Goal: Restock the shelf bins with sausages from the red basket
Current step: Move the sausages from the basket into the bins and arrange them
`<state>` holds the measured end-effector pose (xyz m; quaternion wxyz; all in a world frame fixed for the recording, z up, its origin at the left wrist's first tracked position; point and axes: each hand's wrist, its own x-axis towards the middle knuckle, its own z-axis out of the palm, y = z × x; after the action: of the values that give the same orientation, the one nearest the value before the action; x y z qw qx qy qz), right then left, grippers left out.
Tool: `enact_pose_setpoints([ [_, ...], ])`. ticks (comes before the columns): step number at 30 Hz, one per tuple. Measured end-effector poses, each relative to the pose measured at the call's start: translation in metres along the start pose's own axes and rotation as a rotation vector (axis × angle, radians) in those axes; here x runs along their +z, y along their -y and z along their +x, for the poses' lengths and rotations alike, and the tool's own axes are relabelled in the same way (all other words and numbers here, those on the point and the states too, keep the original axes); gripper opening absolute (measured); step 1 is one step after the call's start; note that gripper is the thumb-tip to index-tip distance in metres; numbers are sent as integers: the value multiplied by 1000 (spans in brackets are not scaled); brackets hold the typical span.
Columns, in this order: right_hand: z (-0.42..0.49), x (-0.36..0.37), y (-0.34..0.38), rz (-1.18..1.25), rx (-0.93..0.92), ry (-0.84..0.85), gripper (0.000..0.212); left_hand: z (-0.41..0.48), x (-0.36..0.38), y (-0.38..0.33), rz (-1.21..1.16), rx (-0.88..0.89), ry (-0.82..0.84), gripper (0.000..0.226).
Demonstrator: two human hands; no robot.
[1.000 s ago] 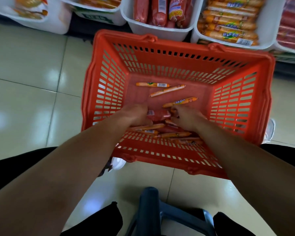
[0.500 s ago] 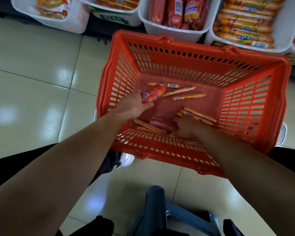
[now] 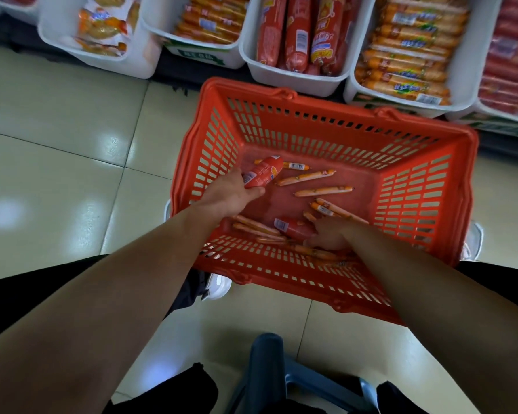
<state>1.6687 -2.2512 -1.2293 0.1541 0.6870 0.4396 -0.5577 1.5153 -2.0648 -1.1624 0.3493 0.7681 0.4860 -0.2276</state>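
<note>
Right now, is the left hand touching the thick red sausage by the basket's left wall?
Touching. The head view shows the left hand gripping the lower end of the thick red sausage, thumb under it.

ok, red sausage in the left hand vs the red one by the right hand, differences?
The held sausage is gripped at its labelled end by the left hand, angled toward the far wall. The loose sausage lies crosswise on the basket floor among thin orange sticks, the right hand at its unlabelled end. Both are fat, red, with a barcode label.
</note>
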Motion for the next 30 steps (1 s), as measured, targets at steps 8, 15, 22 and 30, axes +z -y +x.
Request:
enact_pose_setpoints([
  [8, -76, -40, -3, 77, 70, -266, 34, -49, -39, -27, 45, 32, 13, 66],
  [15, -164, -93, 6, 39, 76, -492, 47, -112, -107, -58, 214, 86, 30, 62],
  [22, -214, -146, 27, 212, 97, -745, 49, -138, -177, -72, 283, 142, -45, 70],
  [30, -167, -170, 40, 324, 159, -877, 51, -91, -203, -89, 100, 151, -11, 33],
])
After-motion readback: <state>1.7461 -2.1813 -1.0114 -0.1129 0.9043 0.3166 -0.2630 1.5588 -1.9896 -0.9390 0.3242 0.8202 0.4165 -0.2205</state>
